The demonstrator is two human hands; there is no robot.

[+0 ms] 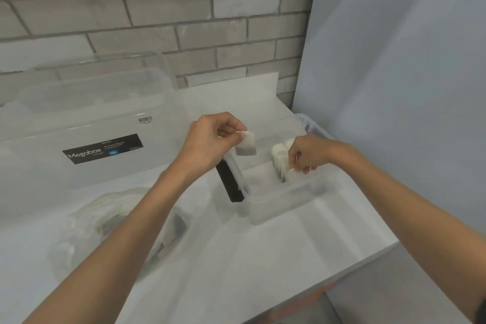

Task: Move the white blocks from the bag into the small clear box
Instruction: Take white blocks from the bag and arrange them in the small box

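Both hands at the small clear box (278, 192)

Left hand (207, 142) pinches a white block (246, 147) above the box's left rim; right hand (309, 154), fingers curled, pinches a block (293, 175) inside.

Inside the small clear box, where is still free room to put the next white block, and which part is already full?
The small clear box has bare floor in its near-left part, between the near wall and the row of white blocks. The far-right side is crowded: blocks stand there and the right hand works among them. The left hand holds one block above the left rim.

small clear box (278, 200): clear glossy plastic | white blocks (281, 155): matt | wall (157, 16): rough brick
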